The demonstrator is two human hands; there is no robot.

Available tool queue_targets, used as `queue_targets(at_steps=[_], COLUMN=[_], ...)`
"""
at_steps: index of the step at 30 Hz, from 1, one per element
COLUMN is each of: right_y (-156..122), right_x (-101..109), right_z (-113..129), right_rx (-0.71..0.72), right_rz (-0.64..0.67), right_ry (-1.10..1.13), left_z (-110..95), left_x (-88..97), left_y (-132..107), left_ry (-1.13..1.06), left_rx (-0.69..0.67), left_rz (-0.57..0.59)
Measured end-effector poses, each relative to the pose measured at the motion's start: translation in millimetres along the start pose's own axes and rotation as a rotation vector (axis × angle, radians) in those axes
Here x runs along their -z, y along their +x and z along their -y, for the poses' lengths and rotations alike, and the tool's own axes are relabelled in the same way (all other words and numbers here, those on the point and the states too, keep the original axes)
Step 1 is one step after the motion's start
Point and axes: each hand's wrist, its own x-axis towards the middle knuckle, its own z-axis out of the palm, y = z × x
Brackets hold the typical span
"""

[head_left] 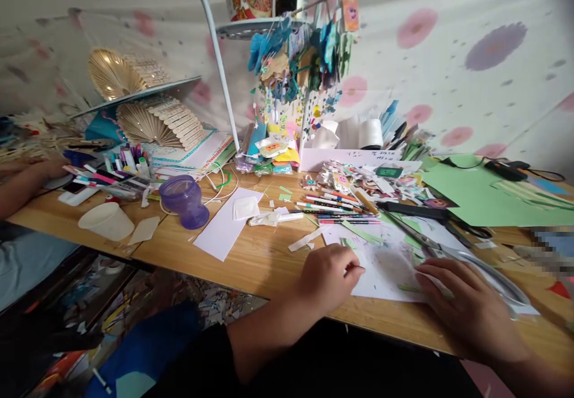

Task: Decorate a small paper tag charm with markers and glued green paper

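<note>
My left hand rests curled on the wooden table, its fingertips pinched at the left edge of a white paper sheet. What it pinches, if anything, is too small to name. My right hand lies palm down on the right part of the same sheet, fingers stretched flat. Large scissors lie just beyond its fingers, blades pointing up and left. Green paper scraps are strewn over the sheet.
Coloured pens, a purple cup, a tipped white cup and green sheets crowd the table. Another person's arm rests at the far left. A wire stand with hanging paper ornaments rises behind.
</note>
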Motion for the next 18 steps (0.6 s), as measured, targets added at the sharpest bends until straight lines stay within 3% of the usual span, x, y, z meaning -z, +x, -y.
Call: queue_targets(at_steps=[9, 18], right_y=[-2, 2], right_x=[-5, 1], right_z=[-3, 7], right_rx=[-0.046, -0.116], right_rz=[-0.001, 0.016], right_ry=[-0.065, -0.035], left_z=[3, 3], left_x=[-4.4, 9.5], left_y=[-1, 4], left_ry=[-0.080, -0.170], left_rx=[-0.047, -0.005], left_rz=[0.193, 0.075])
